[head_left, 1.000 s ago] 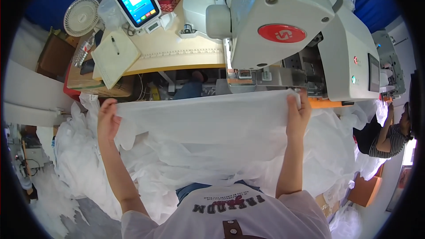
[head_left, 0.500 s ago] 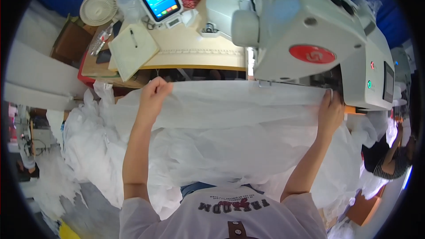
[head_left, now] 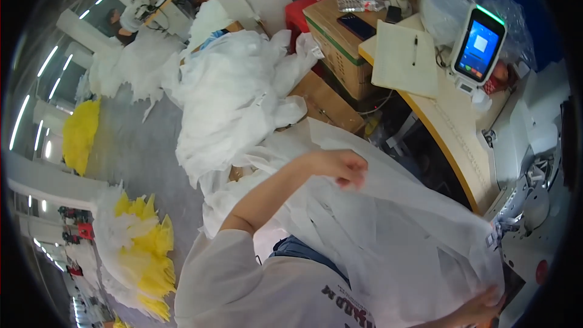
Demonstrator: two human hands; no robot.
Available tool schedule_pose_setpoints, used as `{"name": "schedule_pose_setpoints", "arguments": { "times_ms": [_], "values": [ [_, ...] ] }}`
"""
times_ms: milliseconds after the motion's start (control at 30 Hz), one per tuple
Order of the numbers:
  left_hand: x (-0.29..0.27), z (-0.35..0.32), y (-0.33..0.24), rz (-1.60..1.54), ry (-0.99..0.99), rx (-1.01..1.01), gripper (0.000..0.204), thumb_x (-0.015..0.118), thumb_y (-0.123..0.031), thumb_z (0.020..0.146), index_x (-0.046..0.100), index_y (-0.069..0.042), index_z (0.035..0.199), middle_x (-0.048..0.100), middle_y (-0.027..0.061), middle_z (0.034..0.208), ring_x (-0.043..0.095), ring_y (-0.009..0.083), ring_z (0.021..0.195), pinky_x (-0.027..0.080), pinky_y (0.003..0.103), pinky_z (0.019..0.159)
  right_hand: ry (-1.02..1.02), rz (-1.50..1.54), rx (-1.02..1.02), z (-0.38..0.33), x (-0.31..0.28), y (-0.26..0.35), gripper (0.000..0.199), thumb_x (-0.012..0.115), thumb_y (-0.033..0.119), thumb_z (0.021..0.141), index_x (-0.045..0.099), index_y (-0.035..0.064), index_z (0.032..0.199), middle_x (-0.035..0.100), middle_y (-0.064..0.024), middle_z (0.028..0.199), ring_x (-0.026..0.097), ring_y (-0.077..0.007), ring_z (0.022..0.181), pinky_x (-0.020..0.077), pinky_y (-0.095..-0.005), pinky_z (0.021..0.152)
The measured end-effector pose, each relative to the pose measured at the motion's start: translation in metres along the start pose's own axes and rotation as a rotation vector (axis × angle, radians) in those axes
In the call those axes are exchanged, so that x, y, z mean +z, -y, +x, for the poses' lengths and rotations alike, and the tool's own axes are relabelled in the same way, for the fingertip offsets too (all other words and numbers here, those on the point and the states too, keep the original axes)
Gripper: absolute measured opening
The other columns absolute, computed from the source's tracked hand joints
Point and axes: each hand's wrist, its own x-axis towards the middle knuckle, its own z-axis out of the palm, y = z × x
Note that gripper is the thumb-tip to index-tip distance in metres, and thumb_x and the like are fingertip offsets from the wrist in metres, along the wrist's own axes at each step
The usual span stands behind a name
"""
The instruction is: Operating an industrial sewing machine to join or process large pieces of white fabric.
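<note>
View: you are swinging left, away from the sewing machine [head_left: 534, 164] | left hand [head_left: 340, 167]: fingers curled, pinching the white fabric sheet [head_left: 401, 225] | right hand [head_left: 480, 313]: gripping its lower corner beside the machine | sheet now hanging off the machine bed, stretched between both hands.

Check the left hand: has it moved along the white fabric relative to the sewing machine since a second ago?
Yes. The left hand gripped the white fabric close under the sewing machine before; now it holds it farther left, away from the machine.
</note>
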Motion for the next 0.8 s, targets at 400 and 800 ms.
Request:
{"name": "schedule_pose_setpoints", "arguments": {
  "times_ms": [400,800],
  "values": [
    [-0.065,-0.057,-0.032,0.365,-0.642,0.144,0.012,0.067,-0.003,0.075,0.06,0.0,0.084,0.054,0.0023,0.063,0.045,0.0092,0.054,0.04,0.023,0.053,0.788,0.109,0.03,0.0,-0.037,0.103,0.053,0.067,0.04,0.078,0.053,0.0027,0.114,0.057,-0.0158,0.11,0.054,-0.0298,0.1,0.0415,-0.0341,0.085],
    [-0.034,0.027,-0.006,0.374,-0.547,0.144,0.003,0.061,-0.004,0.079,0.062,-0.002,0.076,0.059,0.0012,0.067,0.053,0.0065,0.063,0.041,0.019,0.056,0.692,0.401,0.534,-0.021,-0.058,0.042,0.021,0.066,0.014,0.078,0.064,-0.0031,0.091,0.066,-0.0117,0.084,0.061,-0.0171,0.079,0.0457,-0.0281,0.071]
  ]
}}
